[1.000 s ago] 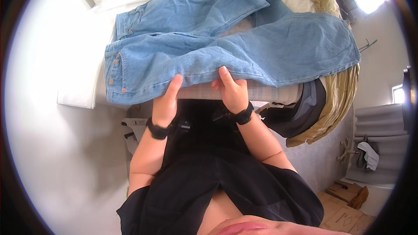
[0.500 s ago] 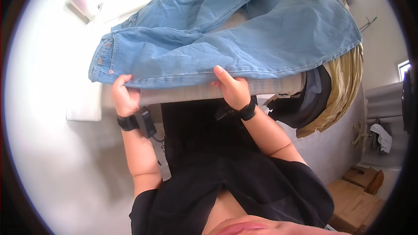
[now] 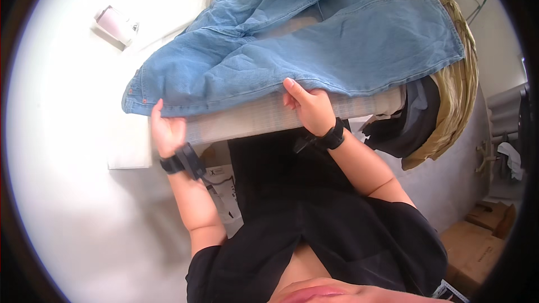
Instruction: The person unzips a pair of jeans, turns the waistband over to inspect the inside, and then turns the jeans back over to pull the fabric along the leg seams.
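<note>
White flooring and a pale work surface [image 3: 129, 151] fill the background, with a stack of garments laid on the surface and viewed from above. Light-blue denim jeans [image 3: 314, 50] lie uppermost on the stack, spread with the waistband end toward the viewer's left and the legs running to the right. Directly beneath the jeans a beige checked fabric [image 3: 264, 118] is seen along the near edge. Right of the jeans, a dark garment [image 3: 410, 123] and an olive-tan garment [image 3: 455, 101] hang over the side of the stack. Beyond the jeans, toward the upper left, a small pink cup-like object [image 3: 115, 22] rests on the white surface. Well to the lower right of the jeans, cardboard boxes [image 3: 477, 241] stand on the floor.

The left hand [image 3: 165, 132] is closed on the near hem of the jeans at the waistband corner, thumb on top (the fingers underneath are hidden). The right hand [image 3: 309, 106] pinches the same near edge further right, thumb over the denim and fingers curled below. Both wrists carry black bands.

For a clean fold or lift, it is judged that both pinches should take only the denim layer, that the edge between the hands be kept taut, and that both hands be moved together so the legs stay aligned.
</note>
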`<state>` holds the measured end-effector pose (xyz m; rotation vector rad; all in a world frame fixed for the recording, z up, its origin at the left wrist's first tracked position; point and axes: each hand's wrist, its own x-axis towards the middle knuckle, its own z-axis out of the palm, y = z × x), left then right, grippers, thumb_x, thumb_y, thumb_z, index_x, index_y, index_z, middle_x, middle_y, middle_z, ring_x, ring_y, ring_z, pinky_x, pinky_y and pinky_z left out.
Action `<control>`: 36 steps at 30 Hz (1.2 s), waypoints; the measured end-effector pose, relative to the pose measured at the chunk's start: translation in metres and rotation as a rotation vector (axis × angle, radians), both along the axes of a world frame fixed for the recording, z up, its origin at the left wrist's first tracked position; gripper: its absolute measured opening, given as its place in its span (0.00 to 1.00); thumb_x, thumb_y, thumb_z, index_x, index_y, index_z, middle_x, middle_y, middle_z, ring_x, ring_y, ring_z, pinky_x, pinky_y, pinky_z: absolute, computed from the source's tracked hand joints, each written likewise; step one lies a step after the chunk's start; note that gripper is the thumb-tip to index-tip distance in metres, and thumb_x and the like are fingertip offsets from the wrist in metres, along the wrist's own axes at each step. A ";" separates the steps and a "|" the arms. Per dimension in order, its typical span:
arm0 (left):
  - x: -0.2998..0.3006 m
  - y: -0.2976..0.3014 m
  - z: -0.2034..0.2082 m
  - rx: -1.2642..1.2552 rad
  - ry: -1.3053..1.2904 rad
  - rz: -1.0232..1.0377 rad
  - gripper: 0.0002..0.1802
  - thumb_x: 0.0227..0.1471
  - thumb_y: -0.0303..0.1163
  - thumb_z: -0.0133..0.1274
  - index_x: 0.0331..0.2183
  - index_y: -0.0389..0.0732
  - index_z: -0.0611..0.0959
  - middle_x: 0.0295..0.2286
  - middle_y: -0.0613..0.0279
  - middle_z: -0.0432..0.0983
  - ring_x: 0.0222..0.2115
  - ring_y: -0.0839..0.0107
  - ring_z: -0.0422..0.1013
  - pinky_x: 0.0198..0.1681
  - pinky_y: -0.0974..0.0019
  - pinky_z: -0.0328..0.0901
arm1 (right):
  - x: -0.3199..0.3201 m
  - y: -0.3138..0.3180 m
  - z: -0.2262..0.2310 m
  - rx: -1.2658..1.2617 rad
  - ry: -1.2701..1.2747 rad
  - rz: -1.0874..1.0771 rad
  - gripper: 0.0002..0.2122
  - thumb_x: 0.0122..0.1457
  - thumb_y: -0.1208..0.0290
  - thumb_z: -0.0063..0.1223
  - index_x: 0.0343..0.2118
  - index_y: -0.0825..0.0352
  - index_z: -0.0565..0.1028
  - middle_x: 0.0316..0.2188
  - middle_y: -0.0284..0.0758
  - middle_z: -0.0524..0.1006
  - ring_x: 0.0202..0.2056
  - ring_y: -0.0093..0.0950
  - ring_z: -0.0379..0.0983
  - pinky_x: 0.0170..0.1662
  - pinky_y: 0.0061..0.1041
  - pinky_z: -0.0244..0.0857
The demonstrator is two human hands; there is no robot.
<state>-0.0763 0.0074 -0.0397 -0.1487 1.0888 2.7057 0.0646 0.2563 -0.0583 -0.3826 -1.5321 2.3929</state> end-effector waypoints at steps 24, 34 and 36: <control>0.069 0.103 -0.021 -0.310 0.350 -0.391 0.15 0.51 0.37 0.43 0.32 0.34 0.75 0.28 0.59 0.72 0.28 0.72 0.67 0.34 0.70 0.62 | 0.002 -0.007 0.009 0.187 0.120 0.053 0.11 0.48 0.67 0.54 0.28 0.71 0.71 0.26 0.29 0.71 0.26 0.17 0.64 0.30 0.16 0.59; 0.070 0.096 -0.022 -0.266 0.385 -0.493 0.14 0.49 0.34 0.39 0.29 0.34 0.75 0.26 0.60 0.72 0.26 0.72 0.67 0.32 0.71 0.61 | 0.005 -0.010 0.009 0.215 -0.019 0.110 0.08 0.50 0.69 0.52 0.27 0.70 0.73 0.22 0.29 0.73 0.25 0.17 0.66 0.30 0.16 0.60; 0.072 0.095 -0.024 -0.346 0.359 -0.452 0.14 0.50 0.34 0.39 0.29 0.34 0.75 0.25 0.60 0.72 0.26 0.73 0.67 0.32 0.71 0.61 | 0.005 -0.009 0.009 0.227 -0.034 0.126 0.08 0.49 0.68 0.52 0.26 0.70 0.73 0.21 0.29 0.73 0.24 0.17 0.66 0.29 0.15 0.60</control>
